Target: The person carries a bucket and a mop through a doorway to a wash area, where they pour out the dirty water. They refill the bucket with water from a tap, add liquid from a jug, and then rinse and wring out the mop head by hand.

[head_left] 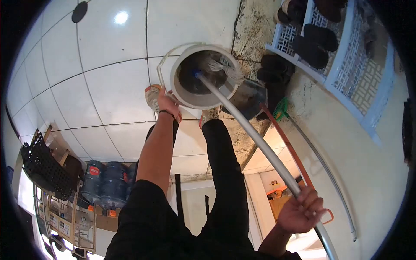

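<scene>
A white bucket [175,82] with dark water stands on the tiled floor. The mop's strings [225,69] hang partly over its right rim, and the blue joint of the mop [198,75] is inside. From there a silver pole [255,136] slants down to the right. My right hand [303,210] is closed round the upper part of this pole. At the bucket's lower left side is my left hand [168,103], beside the thin bucket handle [159,69] and over a shoe; what its fingers hold is hard to make out.
Right of the bucket are a dustpan [249,99] with a red handle and a green-headed tool [281,108] against the wall. A shoe rack [329,82] stands upper right. Blue water jugs [106,184] and a wire rack [65,225] are lower left.
</scene>
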`<state>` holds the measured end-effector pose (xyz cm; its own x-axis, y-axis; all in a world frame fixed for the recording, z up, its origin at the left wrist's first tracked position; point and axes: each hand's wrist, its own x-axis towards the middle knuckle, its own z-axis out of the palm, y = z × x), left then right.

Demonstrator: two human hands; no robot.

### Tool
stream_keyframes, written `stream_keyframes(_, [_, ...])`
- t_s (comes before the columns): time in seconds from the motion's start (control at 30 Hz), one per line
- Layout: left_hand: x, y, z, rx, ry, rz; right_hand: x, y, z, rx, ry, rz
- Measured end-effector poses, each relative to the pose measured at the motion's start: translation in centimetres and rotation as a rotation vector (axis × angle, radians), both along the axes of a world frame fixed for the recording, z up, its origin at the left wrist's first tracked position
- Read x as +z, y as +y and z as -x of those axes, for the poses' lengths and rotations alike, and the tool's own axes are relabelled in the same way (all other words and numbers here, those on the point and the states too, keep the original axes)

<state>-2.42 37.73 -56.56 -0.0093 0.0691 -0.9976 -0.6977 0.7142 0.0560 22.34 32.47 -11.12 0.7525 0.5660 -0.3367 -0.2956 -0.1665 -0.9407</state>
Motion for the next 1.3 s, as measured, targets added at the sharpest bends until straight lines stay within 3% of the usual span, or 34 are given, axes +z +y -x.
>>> stream_keyframes(0.03, [1.1,0.0,0.4,0.032,0.126,0.073,0.1,-0.2,-0.1,0.028,-0.011,0.012])
stream_keyframes(0.13, [5.2,0.3,0.6,0.015,0.241,-0.095,0.7,-0.4,0.0,0.073,-0.051,0.065])
stream_keyframes(0.23, [11.3,1.9,-0.5,-0.465,0.223,-0.302,2.3,-0.4,0.8,0.116,-0.054,0.059])
stream_keyframes(0.3, [15.6,3.5,-3.3,-0.664,0.055,-0.386,4.2,0.5,1.8,0.17,-0.079,0.025])
stream_keyframes(0.37, [18.5,4.0,-5.7,-0.693,-0.084,-0.322,6.7,1.8,3.0,0.24,-0.07,-0.041])
stream_keyframes(0.6, [23.1,5.5,-8.4,-0.568,-0.023,-0.189,17.3,4.6,6.3,0.387,-0.105,-0.139])
stream_keyframes(0.67, [25.4,5.4,-7.7,-0.543,0.061,-0.182,19.5,4.2,7.2,0.426,-0.114,-0.176])
stream_keyframes(0.8, [32.0,7.3,-6.2,-0.74,0.202,-0.032,22.3,3.8,8.8,0.449,-0.118,-0.218])
stream_keyframes(0.87, [30.7,7.2,-4.3,-0.803,0.135,-0.047,24.2,4.1,9.5,0.405,-0.081,-0.204])
stream_keyframes(1.0, [35.7,8.7,-0.9,-0.984,0.045,-0.131,27.9,6.0,11.5,0.328,-0.112,-0.246])
stream_keyframes(1.1, [37.9,9.6,2.4,-1.091,-0.061,-0.288,31.4,8.1,14.3,0.378,-0.01,0.024])
stream_keyframes(1.2, [40.4,10.8,5.1,-1.211,-0.187,-0.393,39.0,11.0,16.8,0.555,0.152,0.154])
stream_keyframes(1.3, [42.9,11.5,7.7,-1.36,-0.279,-0.399,40.9,10.7,21.8,0.592,-0.172,0.056])
